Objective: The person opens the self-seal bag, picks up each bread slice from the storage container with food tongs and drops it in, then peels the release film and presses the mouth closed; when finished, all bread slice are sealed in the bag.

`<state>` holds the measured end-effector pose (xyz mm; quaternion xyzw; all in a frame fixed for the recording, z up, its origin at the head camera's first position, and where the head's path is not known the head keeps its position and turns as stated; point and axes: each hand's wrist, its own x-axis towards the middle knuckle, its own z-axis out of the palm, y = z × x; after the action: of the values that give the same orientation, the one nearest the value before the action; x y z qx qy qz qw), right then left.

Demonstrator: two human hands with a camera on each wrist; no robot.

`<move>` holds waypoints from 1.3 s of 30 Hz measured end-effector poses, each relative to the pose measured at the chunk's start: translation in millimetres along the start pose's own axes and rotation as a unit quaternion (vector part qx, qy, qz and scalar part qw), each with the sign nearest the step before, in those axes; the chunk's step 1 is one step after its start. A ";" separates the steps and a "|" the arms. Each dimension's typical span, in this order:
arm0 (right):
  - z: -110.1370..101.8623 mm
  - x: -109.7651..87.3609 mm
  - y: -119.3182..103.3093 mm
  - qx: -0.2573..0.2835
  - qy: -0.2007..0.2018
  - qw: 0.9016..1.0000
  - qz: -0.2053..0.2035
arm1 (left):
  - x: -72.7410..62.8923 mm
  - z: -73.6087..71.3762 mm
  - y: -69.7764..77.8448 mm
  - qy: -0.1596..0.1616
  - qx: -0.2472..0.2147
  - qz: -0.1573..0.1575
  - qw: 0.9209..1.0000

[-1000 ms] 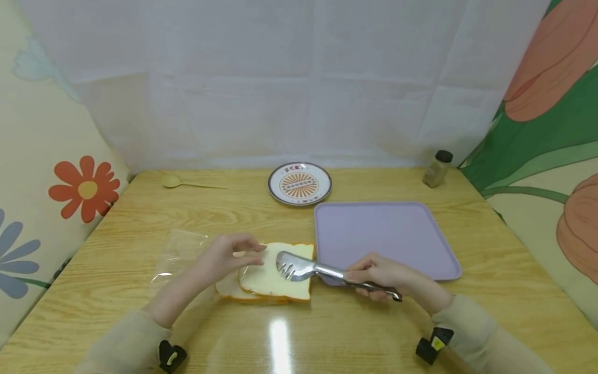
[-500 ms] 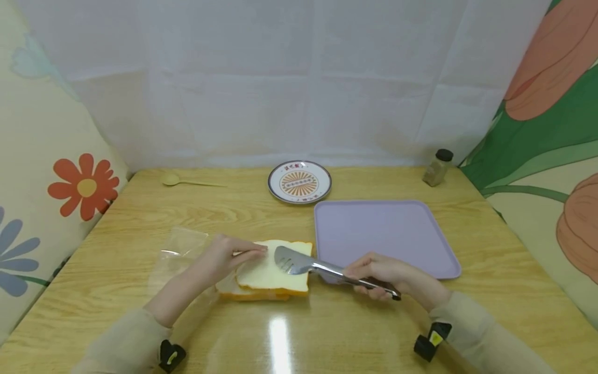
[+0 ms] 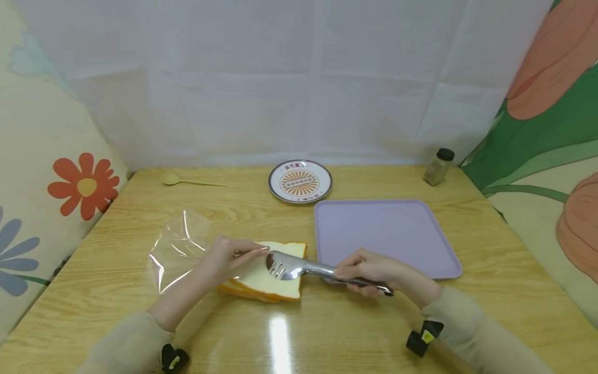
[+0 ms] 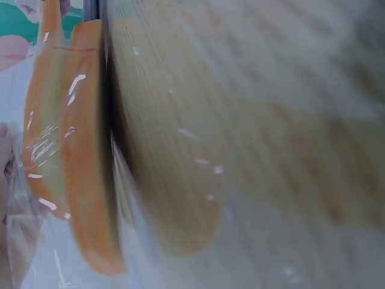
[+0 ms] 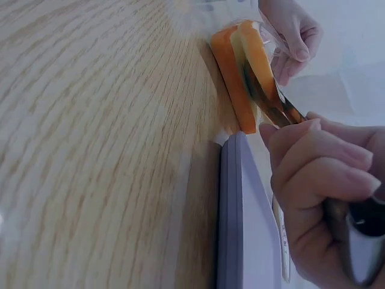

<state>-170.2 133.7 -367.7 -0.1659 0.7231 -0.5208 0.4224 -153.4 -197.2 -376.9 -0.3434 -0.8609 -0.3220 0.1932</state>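
Note:
Two bread slices lie stacked at the middle of the table, the upper slice (image 3: 280, 289) over the lower slice (image 4: 90, 150). A clear plastic bag (image 3: 175, 244) covers their left part. My left hand (image 3: 221, 262) pinches the bag's edge above the bread, thumb against fingers. My right hand (image 3: 374, 271) grips the handle of metal serving tongs (image 3: 320, 269). One slotted tong blade lies on top of the upper slice; in the right wrist view the other blade (image 5: 255, 90) sits between the slices.
A lilac tray (image 3: 385, 234) stands right of the bread, partly under my right hand. Behind are a patterned plate (image 3: 300, 182), a gold spoon (image 3: 172, 178) at the left and a black-capped jar (image 3: 437, 169) at the right.
My left fingers have closed from a gap into a pinch on the bag. The tongs and upper slice have moved left, further over the lower slice. The bag has lifted and spread.

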 end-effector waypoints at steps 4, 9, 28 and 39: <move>0.6 -4.0 -1.2 -0.030 0.009 0.999 -0.013 | -1.4 -2.9 1.6 -0.013 0.001 -0.020 1.000; -1.5 -11.6 4.0 -0.006 0.000 1.000 -0.011 | -4.7 -10.1 2.4 -0.040 -0.014 -0.098 0.994; -3.5 -16.4 15.9 0.068 -0.023 0.997 0.023 | 0.4 -7.3 5.9 -0.079 -0.025 -0.073 0.994; 11.8 -19.2 -8.1 -0.115 0.038 0.992 -0.028 | -2.5 -8.5 8.7 -0.066 -0.046 -0.074 0.994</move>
<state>-151.3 136.3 -353.3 -0.2136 0.7887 -0.4518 0.3580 -144.5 -199.3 -368.5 -0.3080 -0.8788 -0.3517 0.0956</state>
